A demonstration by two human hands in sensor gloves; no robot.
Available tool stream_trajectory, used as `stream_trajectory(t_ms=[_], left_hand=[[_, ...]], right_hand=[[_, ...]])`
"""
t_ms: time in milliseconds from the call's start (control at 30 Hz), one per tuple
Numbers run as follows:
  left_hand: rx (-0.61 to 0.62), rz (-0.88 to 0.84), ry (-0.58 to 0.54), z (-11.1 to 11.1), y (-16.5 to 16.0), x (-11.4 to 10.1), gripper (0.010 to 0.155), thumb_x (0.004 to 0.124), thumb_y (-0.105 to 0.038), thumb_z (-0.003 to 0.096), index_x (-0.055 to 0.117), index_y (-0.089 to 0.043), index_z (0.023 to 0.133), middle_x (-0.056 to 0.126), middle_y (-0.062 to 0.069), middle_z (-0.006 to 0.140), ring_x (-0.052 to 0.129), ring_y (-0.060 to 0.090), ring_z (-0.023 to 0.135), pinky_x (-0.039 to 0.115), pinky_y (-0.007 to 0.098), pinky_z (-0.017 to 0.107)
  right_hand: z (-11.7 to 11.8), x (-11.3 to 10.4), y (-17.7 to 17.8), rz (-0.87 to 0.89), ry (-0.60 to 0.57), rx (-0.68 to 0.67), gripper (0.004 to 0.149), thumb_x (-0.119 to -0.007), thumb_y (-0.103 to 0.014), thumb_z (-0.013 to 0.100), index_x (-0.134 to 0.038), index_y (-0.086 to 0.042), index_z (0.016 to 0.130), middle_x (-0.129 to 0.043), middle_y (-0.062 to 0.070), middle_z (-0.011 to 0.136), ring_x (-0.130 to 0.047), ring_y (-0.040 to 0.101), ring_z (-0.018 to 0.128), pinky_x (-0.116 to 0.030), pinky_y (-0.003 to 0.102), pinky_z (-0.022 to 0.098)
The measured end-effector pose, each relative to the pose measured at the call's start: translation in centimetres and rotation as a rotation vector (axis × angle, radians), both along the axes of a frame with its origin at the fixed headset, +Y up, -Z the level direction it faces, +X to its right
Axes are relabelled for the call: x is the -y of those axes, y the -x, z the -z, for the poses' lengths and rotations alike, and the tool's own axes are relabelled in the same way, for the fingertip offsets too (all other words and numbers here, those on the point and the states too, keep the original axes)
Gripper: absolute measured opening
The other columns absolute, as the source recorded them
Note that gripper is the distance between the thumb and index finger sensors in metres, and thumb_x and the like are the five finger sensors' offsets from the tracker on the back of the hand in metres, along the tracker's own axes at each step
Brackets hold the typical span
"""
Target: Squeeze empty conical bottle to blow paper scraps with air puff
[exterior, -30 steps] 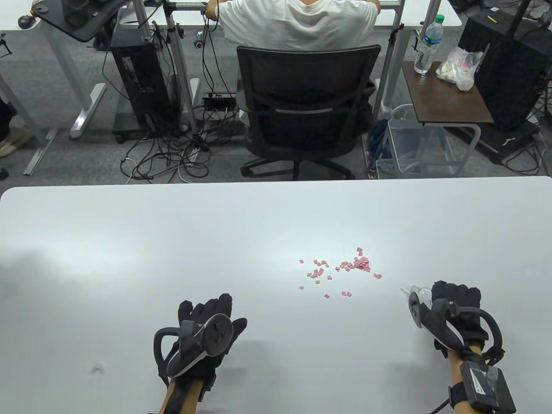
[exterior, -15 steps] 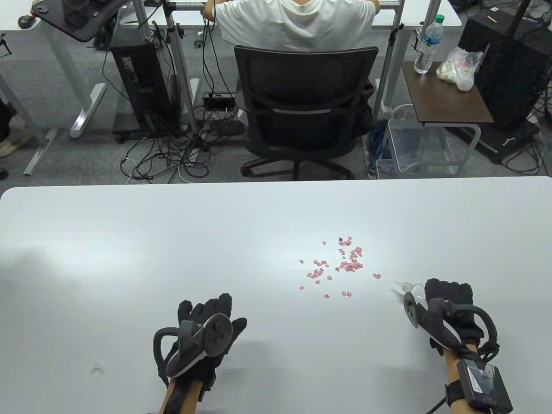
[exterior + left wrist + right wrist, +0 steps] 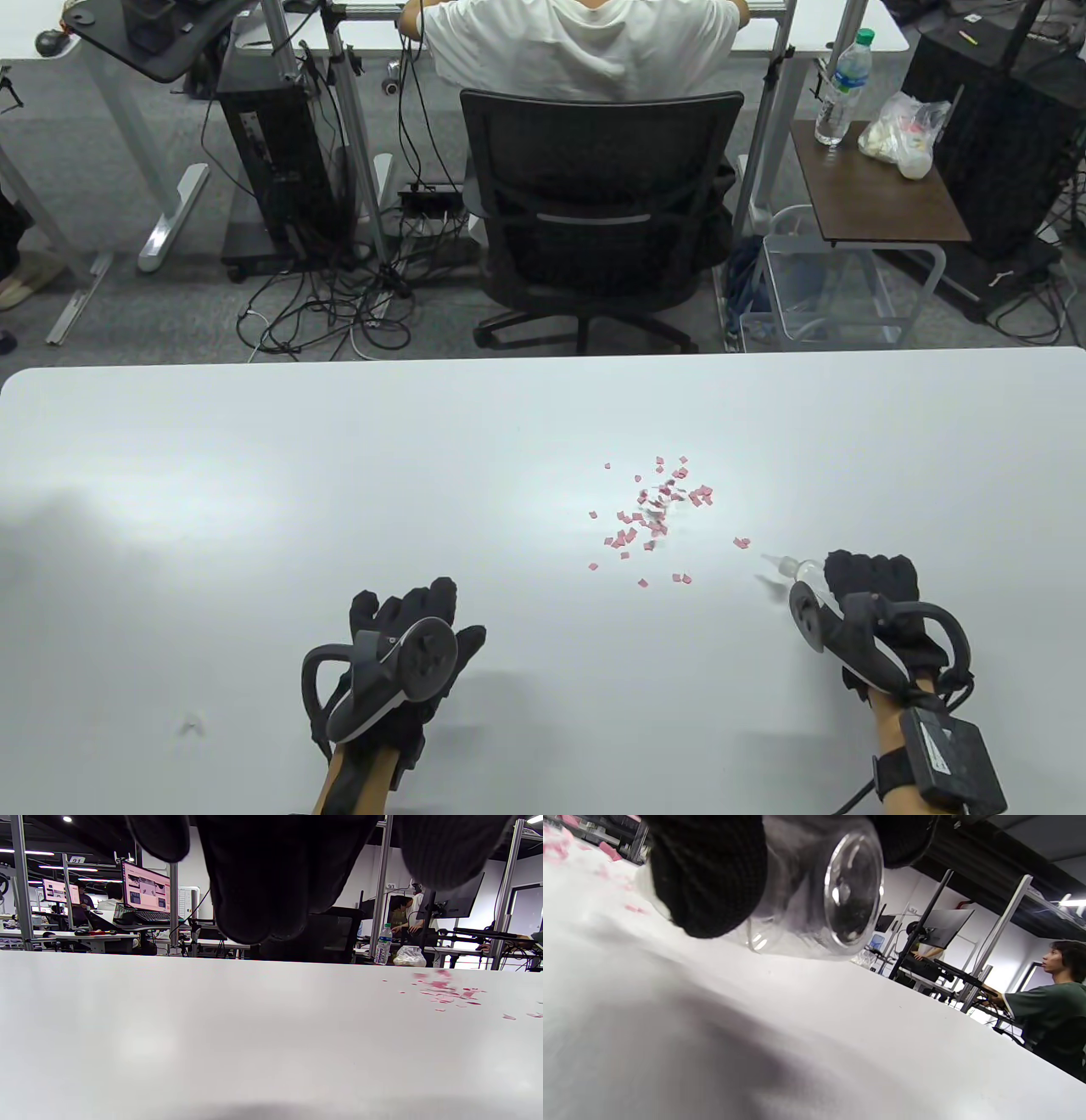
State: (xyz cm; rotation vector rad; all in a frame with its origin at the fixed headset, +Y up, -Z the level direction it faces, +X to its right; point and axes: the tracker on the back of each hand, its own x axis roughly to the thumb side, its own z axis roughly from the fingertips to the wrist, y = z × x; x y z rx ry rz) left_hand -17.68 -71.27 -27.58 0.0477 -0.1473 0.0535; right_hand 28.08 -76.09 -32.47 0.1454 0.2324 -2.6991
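Note:
Pink paper scraps [image 3: 657, 509] lie scattered right of the middle of the white table [image 3: 254, 509]; some look blurred, in the air. They also show in the left wrist view [image 3: 445, 993]. My right hand [image 3: 865, 586] grips a clear conical bottle [image 3: 793, 567], tilted on its side just above the table, its nozzle pointing up-left at the scraps. The right wrist view shows the bottle's round base [image 3: 852, 887] with my fingers [image 3: 708, 878] wrapped around it. My left hand [image 3: 416, 628] rests flat on the table, holding nothing.
One stray scrap [image 3: 741, 542] lies close in front of the nozzle. Beyond the table's far edge stand an office chair [image 3: 594, 212] with a seated person and a side table [image 3: 882, 195] with a water bottle.
The dense scrap pile has been blown apart and spread up and left. My right hand with the bottle has shifted slightly left. The left hand has not moved.

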Motion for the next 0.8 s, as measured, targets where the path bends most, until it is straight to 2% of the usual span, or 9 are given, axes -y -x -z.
stream_trajectory(t_ms=[100, 167, 300, 433, 500, 533, 600, 700, 800], left_hand=[[0.001, 0.001, 0.004, 0.00, -0.01, 0.01, 0.073, 0.074, -0.064, 0.0530, 0.067, -0.022, 0.112, 0.083, 0.008, 0.107, 0.092, 0.029, 0.093, 0.046, 0.062, 0.081], [0.002, 0.002, 0.003, 0.00, -0.02, -0.01, 0.073, 0.074, -0.064, 0.0530, 0.067, -0.022, 0.113, 0.083, 0.008, 0.107, 0.092, 0.029, 0.093, 0.046, 0.062, 0.081], [0.002, 0.002, 0.002, 0.01, -0.03, 0.01, 0.073, 0.074, -0.064, 0.0531, 0.067, -0.022, 0.113, 0.083, 0.008, 0.107, 0.092, 0.029, 0.093, 0.046, 0.062, 0.081], [0.003, 0.004, 0.005, -0.01, -0.05, 0.01, 0.073, 0.074, -0.064, 0.0530, 0.067, -0.022, 0.112, 0.083, 0.008, 0.107, 0.092, 0.029, 0.093, 0.046, 0.062, 0.081], [0.004, 0.004, 0.001, -0.01, -0.06, -0.01, 0.073, 0.074, -0.064, 0.0531, 0.067, -0.022, 0.112, 0.083, 0.008, 0.107, 0.092, 0.029, 0.093, 0.046, 0.062, 0.081], [0.004, 0.003, 0.000, -0.01, -0.06, -0.02, 0.073, 0.074, -0.064, 0.0531, 0.067, -0.022, 0.112, 0.083, 0.008, 0.107, 0.092, 0.029, 0.093, 0.046, 0.062, 0.081], [0.004, 0.002, 0.000, -0.01, -0.05, 0.00, 0.073, 0.074, -0.064, 0.0531, 0.067, -0.022, 0.112, 0.083, 0.008, 0.107, 0.092, 0.029, 0.093, 0.046, 0.062, 0.081], [0.003, 0.000, 0.001, -0.01, -0.04, -0.01, 0.073, 0.074, -0.064, 0.0530, 0.067, -0.022, 0.112, 0.083, 0.008, 0.107, 0.092, 0.029, 0.093, 0.046, 0.062, 0.081], [0.004, 0.000, -0.001, -0.02, -0.04, -0.04, 0.073, 0.074, -0.064, 0.0530, 0.067, -0.022, 0.112, 0.083, 0.008, 0.107, 0.092, 0.029, 0.093, 0.046, 0.062, 0.081]], right_hand=[[0.00, 0.01, 0.00, 0.025, 0.016, -0.011, 0.070, -0.095, -0.045, 0.038, -0.078, -0.022, 0.101, -0.091, 0.005, 0.095, -0.090, 0.027, 0.087, -0.066, 0.052, 0.077], [-0.09, 0.04, -0.11, 0.045, 0.017, -0.004, 0.070, -0.094, -0.044, 0.038, -0.076, -0.022, 0.102, -0.089, 0.006, 0.097, -0.088, 0.028, 0.088, -0.064, 0.053, 0.077], [-0.29, -0.04, -0.35, 0.053, 0.004, 0.004, 0.071, -0.094, -0.044, 0.039, -0.074, -0.023, 0.103, -0.087, 0.005, 0.099, -0.087, 0.028, 0.090, -0.062, 0.056, 0.078], [-0.20, -0.09, -0.75, -0.034, 0.005, 0.084, 0.070, -0.095, -0.042, 0.040, -0.073, -0.024, 0.104, -0.086, 0.004, 0.100, -0.085, 0.028, 0.092, -0.060, 0.056, 0.079], [-0.19, -0.26, -0.90, -0.038, 0.023, 0.102, 0.063, -0.096, -0.039, 0.039, -0.080, -0.025, 0.098, -0.092, 0.003, 0.093, -0.089, 0.025, 0.087, -0.063, 0.052, 0.079], [-0.28, -0.28, -0.87, -0.058, -0.018, 0.091, 0.060, -0.096, -0.038, 0.037, -0.084, -0.023, 0.094, -0.095, 0.004, 0.088, -0.092, 0.024, 0.083, -0.066, 0.050, 0.078], [-0.23, -0.20, -0.67, -0.050, 0.017, 0.076, 0.060, -0.097, -0.039, 0.036, -0.085, -0.023, 0.094, -0.096, 0.003, 0.087, -0.094, 0.024, 0.081, -0.067, 0.049, 0.078], [-0.13, -0.12, -0.46, -0.045, 0.036, 0.065, 0.070, -0.096, -0.043, 0.037, -0.077, -0.024, 0.101, -0.090, 0.004, 0.097, -0.088, 0.026, 0.090, -0.063, 0.053, 0.079], [-0.29, -0.10, -0.05, -0.012, 0.061, 0.006, 0.071, -0.095, -0.043, 0.038, -0.073, -0.025, 0.103, -0.087, 0.003, 0.100, -0.086, 0.026, 0.093, -0.059, 0.057, 0.080]])
